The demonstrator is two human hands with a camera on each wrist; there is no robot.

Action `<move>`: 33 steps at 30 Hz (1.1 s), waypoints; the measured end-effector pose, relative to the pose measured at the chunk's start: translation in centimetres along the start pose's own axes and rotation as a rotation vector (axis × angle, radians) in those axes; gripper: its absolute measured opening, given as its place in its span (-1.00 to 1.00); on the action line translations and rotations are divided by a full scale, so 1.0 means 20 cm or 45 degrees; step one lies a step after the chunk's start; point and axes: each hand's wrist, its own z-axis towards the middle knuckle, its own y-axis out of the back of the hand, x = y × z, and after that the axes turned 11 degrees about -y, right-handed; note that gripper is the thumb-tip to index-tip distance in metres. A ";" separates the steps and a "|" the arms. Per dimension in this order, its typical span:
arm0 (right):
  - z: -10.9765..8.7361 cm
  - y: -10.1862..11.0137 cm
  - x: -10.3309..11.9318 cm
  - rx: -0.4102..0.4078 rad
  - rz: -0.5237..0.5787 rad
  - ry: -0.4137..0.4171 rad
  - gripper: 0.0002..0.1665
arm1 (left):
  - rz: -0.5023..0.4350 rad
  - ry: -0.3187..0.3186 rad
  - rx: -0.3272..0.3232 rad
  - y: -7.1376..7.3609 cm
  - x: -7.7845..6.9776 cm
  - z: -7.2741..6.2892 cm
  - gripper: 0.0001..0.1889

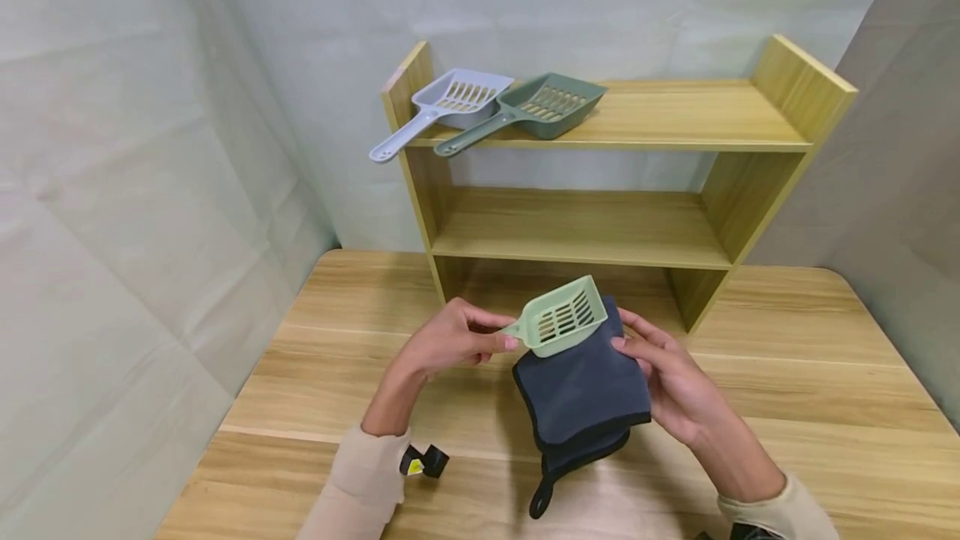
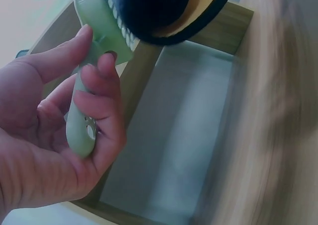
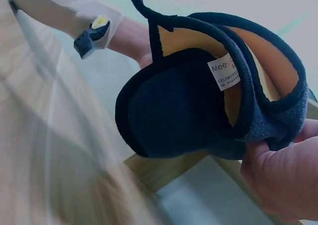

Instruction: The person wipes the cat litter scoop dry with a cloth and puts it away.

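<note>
The left hand (image 1: 450,340) has its grip curled round the handle of the pale green scoop (image 1: 564,317), tilting its slotted bowl onto the folded dark cloth (image 1: 581,382). The right hand (image 1: 671,382) pinches that cloth's edge beneath it, above the worktop (image 1: 787,407). Beyond the grips, two more scoops (image 1: 510,102) lie on the shelf (image 1: 675,119).

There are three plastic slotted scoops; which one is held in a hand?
The light green plastic slotted scoop, gripped by its handle in the left hand above the table. The pale grey scoop and dark green scoop lie untouched on the wooden shelf's top.
</note>
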 end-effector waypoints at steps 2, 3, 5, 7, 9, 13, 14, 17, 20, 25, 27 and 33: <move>0.01 -0.01 -0.01 -0.008 0.000 -0.012 -0.58 | -0.013 -0.007 -0.001 -0.01 0.01 0.00 -0.68; 0.01 -0.01 -0.01 -0.015 -0.006 -0.012 -0.57 | -0.013 -0.009 -0.001 -0.01 0.01 0.01 -0.68; 0.01 -0.01 -0.01 -0.034 -0.029 -0.008 -0.57 | 0.006 -0.022 -0.005 -0.01 0.01 0.00 -0.68; 0.01 0.00 -0.01 -0.048 -0.052 0.004 -0.55 | 0.049 -0.039 -0.006 0.00 0.00 0.00 -0.67; 0.01 0.01 0.01 -0.056 -0.079 0.027 -0.53 | 0.096 -0.065 0.009 0.02 -0.01 -0.01 -0.67; 0.00 0.04 0.03 -0.055 -0.123 0.087 -0.47 | 0.213 -0.146 0.092 0.05 -0.03 -0.04 -0.66; 0.00 0.04 0.04 -0.059 -0.136 0.103 -0.46 | 0.238 -0.166 0.119 0.06 -0.03 -0.04 -0.66; 0.00 0.06 0.05 -0.081 -0.178 0.130 -0.43 | 0.311 -0.241 0.198 0.08 -0.04 -0.06 -0.65; 0.00 0.07 0.05 -0.102 -0.241 0.132 -0.43 | 0.350 -0.309 0.259 0.08 -0.05 -0.07 -0.63; 0.01 0.06 0.03 -0.029 -0.402 0.144 -0.41 | 0.332 -0.423 0.349 0.05 -0.04 -0.05 -0.61; 0.01 0.06 0.01 0.031 -0.446 0.154 -0.42 | 0.295 -0.464 0.393 0.03 -0.03 -0.05 -0.61; 0.01 0.06 0.00 0.128 -0.488 0.168 -0.42 | 0.224 -0.517 0.472 0.03 -0.01 -0.04 -0.63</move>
